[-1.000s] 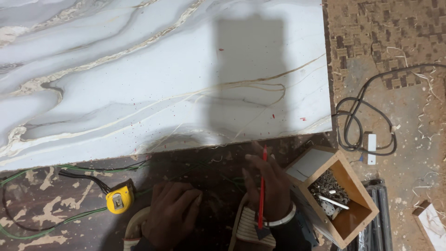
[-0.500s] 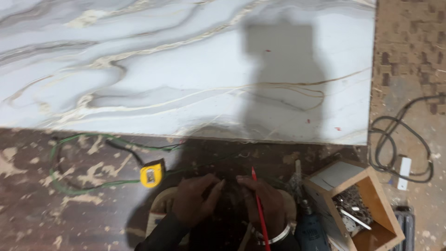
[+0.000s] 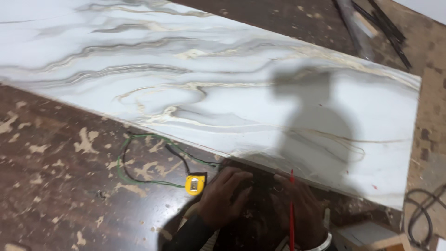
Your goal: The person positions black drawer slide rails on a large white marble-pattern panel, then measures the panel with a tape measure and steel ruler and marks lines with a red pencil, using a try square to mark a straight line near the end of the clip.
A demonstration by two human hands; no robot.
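My left hand [image 3: 224,196] and my right hand [image 3: 299,210] rest side by side on a dark object at the bottom of the view, just below the near edge of a large white marble-patterned panel [image 3: 195,88]. A thin red pencil [image 3: 291,209] runs upright along my right hand, which grips it. My left hand lies flat with fingers spread on the dark object; what that object is cannot be made out. A yellow tape measure [image 3: 195,184] sits just left of my left hand.
A green wire [image 3: 124,160] loops on the worn dark floor left of the tape measure. A black cable [image 3: 425,209] coils at the right edge. A wooden box's corner [image 3: 371,234] shows at bottom right. Dark metal bars [image 3: 371,23] lie at top right.
The view has swung left and tilted, so the panel now runs diagonally. The wooden box has slid almost out at bottom right. Both hands stay together below the panel edge.
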